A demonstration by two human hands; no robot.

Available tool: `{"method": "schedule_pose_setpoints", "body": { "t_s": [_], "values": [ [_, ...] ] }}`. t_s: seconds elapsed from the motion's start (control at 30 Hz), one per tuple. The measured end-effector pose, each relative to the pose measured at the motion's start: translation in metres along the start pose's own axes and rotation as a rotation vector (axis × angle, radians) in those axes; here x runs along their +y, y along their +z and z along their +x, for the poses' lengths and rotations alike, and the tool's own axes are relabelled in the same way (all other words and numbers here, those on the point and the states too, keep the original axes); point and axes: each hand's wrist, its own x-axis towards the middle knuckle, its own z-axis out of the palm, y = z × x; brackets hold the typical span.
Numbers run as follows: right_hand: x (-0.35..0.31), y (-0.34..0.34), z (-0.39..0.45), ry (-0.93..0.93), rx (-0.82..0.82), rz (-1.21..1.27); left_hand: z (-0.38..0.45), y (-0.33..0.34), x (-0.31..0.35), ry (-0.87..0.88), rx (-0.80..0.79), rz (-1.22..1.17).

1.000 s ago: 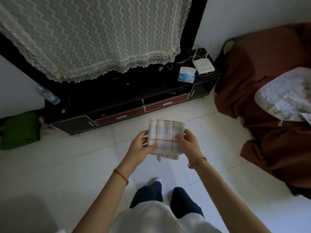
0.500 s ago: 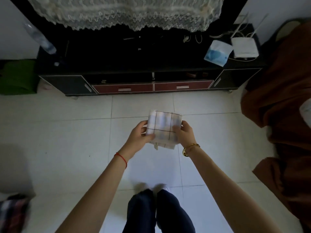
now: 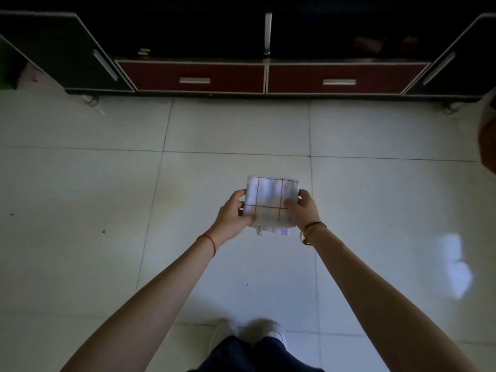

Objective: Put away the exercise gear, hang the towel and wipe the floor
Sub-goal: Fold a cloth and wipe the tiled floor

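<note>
I see the folded pale checked cloth with thin dark grid lines point(image 3: 271, 204) held in the air between both hands, above the glossy white tiled floor point(image 3: 94, 183) and well short of the low black cabinet with two dark red drawers point(image 3: 193, 76) along the far wall.

Left of the cloth, my left hand point(image 3: 233, 217) has its grip pinched on the cloth's left edge, thumb on top and fingers curled underneath. Right of the cloth, my right hand point(image 3: 302, 210) holds the right edge the same way, thumb over the face.

The risks, as I judge them: the fold looks loose at its near edge, where a corner and a small tag hang below the stack, so if either pinch slackens the layers could slide apart and the cloth drop open. If this cloth is meant for wiping, lowering it still bunched would give poor contact with the tiles; if it is the towel to hang, touching the floor would dirty it. I cannot tell which it is.

Left of the cloth, small dark specks point(image 3: 103, 231) lie on the tiles. Beyond the cloth, the cabinet's castors point(image 3: 91, 100) sit on the floor. Far right of the cloth, a brown fabric edge point(image 3: 487, 135) intrudes at the frame border. Nothing stands between the cloth and the floor directly below it.
</note>
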Motion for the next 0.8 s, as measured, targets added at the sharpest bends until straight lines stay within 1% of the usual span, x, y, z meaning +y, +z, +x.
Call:
{"method": "schedule_pose_setpoints", "body": {
  "t_s": [0.17, 0.3, 0.37, 0.43, 0.5, 0.53, 0.6, 0.7, 0.8],
  "values": [
    [0.079, 0.05, 0.06, 0.021, 0.021, -0.009, 0.062, 0.03, -0.091, 0.037, 0.042, 0.041],
    [0.125, 0.075, 0.096, 0.041, 0.052, 0.107, 0.098, 0.05, -0.136, 0.104, 0.036, 0.07],
    [0.143, 0.085, 0.107, 0.007, 0.067, 0.119, 0.113, 0.057, -0.156, 0.137, 0.029, 0.133],
    [0.16, 0.093, 0.112, -0.117, 0.154, -0.033, 0.124, 0.061, -0.176, 0.235, 0.075, 0.226],
    [0.17, 0.099, 0.114, -0.289, 0.277, -0.324, 0.129, 0.06, -0.191, 0.339, 0.182, 0.406],
    [0.172, 0.101, 0.116, -0.367, 0.303, -0.467, 0.131, 0.058, -0.195, 0.387, 0.258, 0.526],
    [0.171, 0.107, 0.12, -0.493, 0.253, -0.684, 0.135, 0.05, -0.199, 0.461, 0.363, 0.717],
    [0.175, 0.122, 0.127, -0.586, 0.103, -0.88, 0.144, 0.043, -0.201, 0.448, 0.357, 0.88],
    [0.186, 0.133, 0.13, -0.598, 0.081, -0.999, 0.16, 0.038, -0.206, 0.419, 0.355, 0.974]
  ]
}}
